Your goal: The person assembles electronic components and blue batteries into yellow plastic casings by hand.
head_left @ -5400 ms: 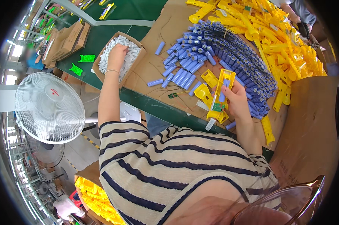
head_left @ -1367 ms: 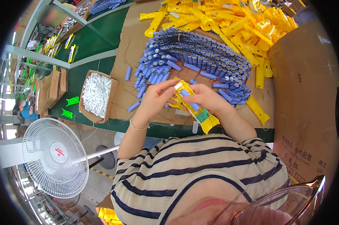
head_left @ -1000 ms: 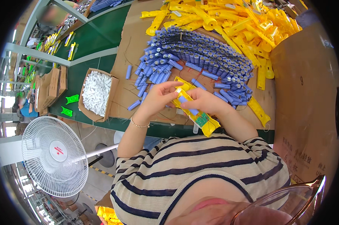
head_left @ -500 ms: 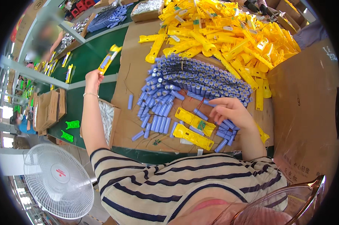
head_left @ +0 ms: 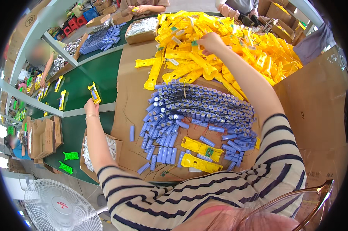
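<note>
A: What changed since half a second back?

B: Left hand (head_left: pixel 91 107) is stretched out further over the dark green conveyor belt (head_left: pixel 101 75), fingers pinched on a flat yellow plastic housing with a printed label (head_left: pixel 94 92), holding it upright just above the belt surface. A second earlier both hands were together on that piece at the near edge of the brown cardboard sheet (head_left: pixel 132 96).

A: Right hand?

B: It left the blue cells and now reaches far forward into the big heap of yellow plastic handle-shaped housings (head_left: pixel 235 42). The right hand (head_left: pixel 209 39) has its fingers curled down into the pile; can't tell if they've closed on one.

A: Meaning for the work?

B: My read: one finished piece going out on the belt while the other hand fetches the next shell. A judgement, not seen.

A: Materials, quick.

B: Pile of blue cylindrical battery cells with thin wire leads (head_left: pixel 197 111), glossy sleeves, stacked in rows. Two more yellow housings (head_left: pixel 200 156) lie flat near the body. Open cardboard box of small white parts (head_left: pixel 90 154) sits below the left forearm. White mesh-guard fan (head_left: pixel 58 208) bottom left.
</note>
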Motion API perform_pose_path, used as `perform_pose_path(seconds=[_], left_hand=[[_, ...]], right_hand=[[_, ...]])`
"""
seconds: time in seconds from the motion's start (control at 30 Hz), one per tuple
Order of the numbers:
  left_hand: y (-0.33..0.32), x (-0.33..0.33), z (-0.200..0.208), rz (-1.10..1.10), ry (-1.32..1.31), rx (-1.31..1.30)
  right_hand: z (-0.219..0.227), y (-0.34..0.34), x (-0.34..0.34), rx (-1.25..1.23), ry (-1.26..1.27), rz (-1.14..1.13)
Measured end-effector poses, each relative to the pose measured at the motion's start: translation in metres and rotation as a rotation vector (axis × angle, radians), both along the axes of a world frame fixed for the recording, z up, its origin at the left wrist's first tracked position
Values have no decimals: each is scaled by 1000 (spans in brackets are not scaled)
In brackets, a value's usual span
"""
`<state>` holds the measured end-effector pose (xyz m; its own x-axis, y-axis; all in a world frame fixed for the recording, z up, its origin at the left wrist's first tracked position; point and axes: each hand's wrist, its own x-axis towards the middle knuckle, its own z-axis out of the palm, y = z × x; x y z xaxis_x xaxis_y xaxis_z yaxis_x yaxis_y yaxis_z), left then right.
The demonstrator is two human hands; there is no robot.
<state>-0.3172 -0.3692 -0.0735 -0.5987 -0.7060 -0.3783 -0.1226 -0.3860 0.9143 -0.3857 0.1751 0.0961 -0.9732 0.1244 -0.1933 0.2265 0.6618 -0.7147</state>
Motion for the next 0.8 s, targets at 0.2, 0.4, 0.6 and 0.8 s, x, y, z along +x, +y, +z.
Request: perform_pose_path(seconds=[0.2, 0.4, 0.6, 0.8], left_hand=[[120, 143, 81, -339, 207, -408], [185, 301, 67, -554, 226, -634], [229, 324, 58, -503, 337, -645], [277, 266, 124, -636, 490, -1182]], right_hand=[[-61, -4, -63, 195, -34, -168], [-25, -14, -55, 147, 131, -51], [40, -41, 39, -971, 30, 39], [15, -68, 194, -1552, -479, 208]])
